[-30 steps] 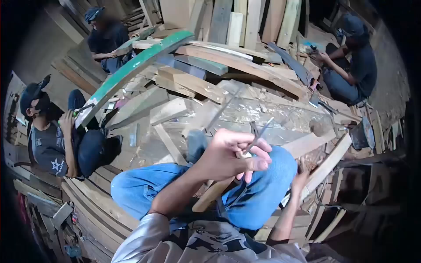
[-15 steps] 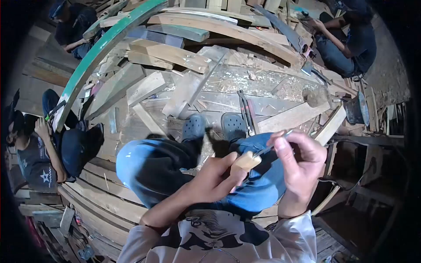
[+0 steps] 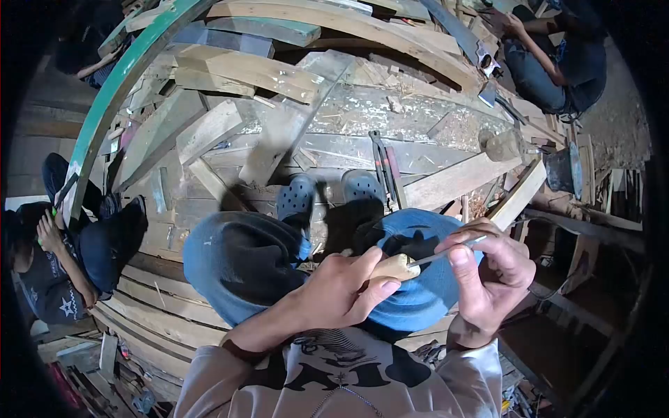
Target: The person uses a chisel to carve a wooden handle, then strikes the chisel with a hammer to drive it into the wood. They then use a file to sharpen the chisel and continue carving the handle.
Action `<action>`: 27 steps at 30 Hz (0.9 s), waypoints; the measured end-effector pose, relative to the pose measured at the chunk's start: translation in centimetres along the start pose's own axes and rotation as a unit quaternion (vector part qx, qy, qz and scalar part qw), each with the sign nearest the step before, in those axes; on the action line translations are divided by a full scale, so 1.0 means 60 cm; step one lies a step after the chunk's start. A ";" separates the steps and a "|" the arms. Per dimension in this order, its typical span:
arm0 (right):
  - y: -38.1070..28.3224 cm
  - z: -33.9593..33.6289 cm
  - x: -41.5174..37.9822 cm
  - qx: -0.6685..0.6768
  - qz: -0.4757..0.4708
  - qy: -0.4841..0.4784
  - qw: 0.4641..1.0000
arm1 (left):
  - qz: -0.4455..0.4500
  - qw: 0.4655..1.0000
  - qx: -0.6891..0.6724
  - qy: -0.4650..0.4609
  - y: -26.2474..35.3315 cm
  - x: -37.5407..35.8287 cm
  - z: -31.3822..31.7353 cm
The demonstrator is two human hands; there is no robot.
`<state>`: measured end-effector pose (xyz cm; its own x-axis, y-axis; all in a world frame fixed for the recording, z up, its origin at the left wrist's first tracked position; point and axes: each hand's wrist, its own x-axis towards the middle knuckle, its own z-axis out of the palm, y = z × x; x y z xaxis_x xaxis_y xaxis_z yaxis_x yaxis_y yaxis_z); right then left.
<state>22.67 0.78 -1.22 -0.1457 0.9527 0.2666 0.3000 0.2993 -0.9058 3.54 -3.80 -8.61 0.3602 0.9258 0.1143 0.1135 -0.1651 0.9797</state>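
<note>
Over my lap, my left hand point(image 3: 340, 289) is closed around a small, pale wooden piece point(image 3: 394, 269) shaped like a short handle. Its blunt end points right, out past the thumb. A thin metal rod point(image 3: 437, 257) meets that end and slants up to the right. My right hand point(image 3: 493, 275) pinches the rod between thumb and fingers near its far end. Both hands are just above my right knee point(image 3: 425, 226), in blue jeans.
Pincers point(image 3: 380, 164) lie beyond my clogs point(image 3: 296, 198). Boards and a green-edged curved beam point(image 3: 129, 73) fill the floor ahead. A hatchet point(image 3: 488, 94) and a bucket point(image 3: 563, 171) are at right. People sit at left point(image 3: 63, 265), far left and upper right point(image 3: 557, 66).
My hands have shifted slightly down and right with the wooden piece and rod. The rod now slopes less steeply. My view has tilted, and my knees are further apart.
</note>
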 end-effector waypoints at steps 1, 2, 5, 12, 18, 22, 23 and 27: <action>0.004 0.002 0.004 0.000 0.000 -0.002 1.000 | -0.002 1.000 0.002 -0.004 0.001 0.002 -0.002; 0.007 0.003 0.007 -0.003 -0.009 -0.004 1.000 | -0.005 1.000 0.003 -0.009 0.007 0.007 -0.009; 0.004 0.009 0.012 -0.021 -0.002 -0.010 1.000 | -0.043 0.999 0.003 -0.008 0.007 0.012 -0.016; 0.028 0.013 0.031 -0.002 0.054 0.003 0.999 | -0.055 0.998 0.030 -0.001 -0.002 0.033 -0.027; 0.090 -0.019 0.051 -0.033 0.070 0.020 0.997 | -0.050 0.998 0.021 0.031 -0.015 0.051 -0.021; 0.331 -0.014 0.060 -0.071 0.219 0.134 0.964 | -0.146 0.983 -0.092 0.057 -0.022 0.038 -0.033; 0.445 -0.008 0.031 -0.162 0.224 0.085 0.957 | -0.176 0.975 -0.129 0.050 -0.011 0.035 -0.042; 0.621 0.078 -0.070 -0.381 0.390 -0.124 0.829 | -0.157 0.971 -0.139 0.113 0.079 0.017 -0.085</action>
<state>30.02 7.69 -37.63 0.2110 0.8606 -0.4634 0.8888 -0.3663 -0.2755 -0.31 -1.91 -2.99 0.1320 0.9719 -0.1949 -0.0810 0.2065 0.9751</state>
